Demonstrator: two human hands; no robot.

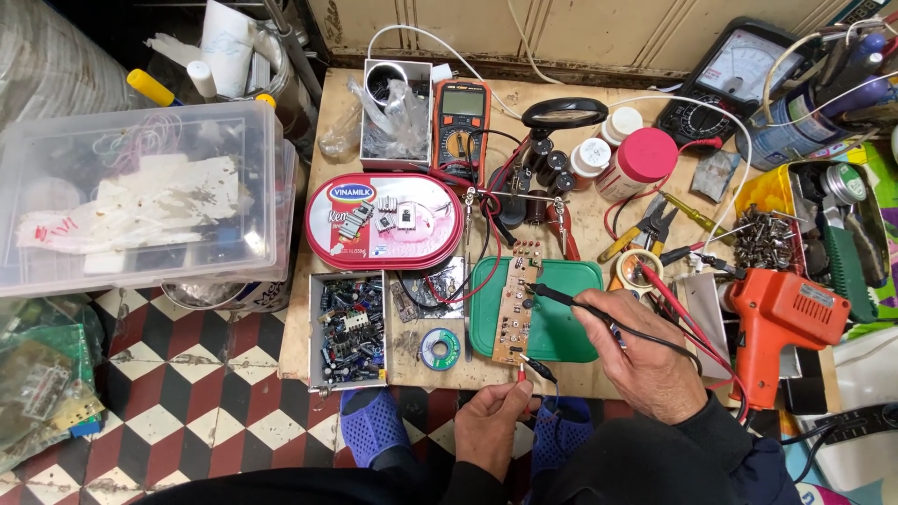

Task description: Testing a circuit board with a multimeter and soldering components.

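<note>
1. I see my right hand [645, 360] closed around a black test probe [561, 297], held like a pen. Its tip rests on the narrow tan circuit board [517, 304], at about 10 o'clock from the hand.

2. My left hand [491, 421] is pinched shut on a red test probe [521, 372], with the point just touching the board's near end. That end lies at about 1 o'clock from this hand.

3. The board lies on a green plastic tray lid [566, 323] on the wooden desk [599, 234]. Its long axis runs from 12 to 6 o'clock, straight away from me and slightly tilted. The far end sits near a small clamp stand with crocodile clips [519, 196].

4. My left hand is nearer the board's near end, and my right hand reaches the middle of its length from the right side. The two probe points are apart along the board's length, the red one low and the black one higher up.

5. Red and black leads run up from the probes toward an orange-and-black digital multimeter [463, 131] at 12 o'clock. I cannot read its display.

6. At 9 o'clock from the board a small grey box of blue capacitors [349, 327] sits beside a spool of solder [440, 348]. An oval red tin [383, 220] lies at 11 o'clock.

7. At 3 o'clock an orange soldering gun [781, 313] rests beside my right wrist.
</note>
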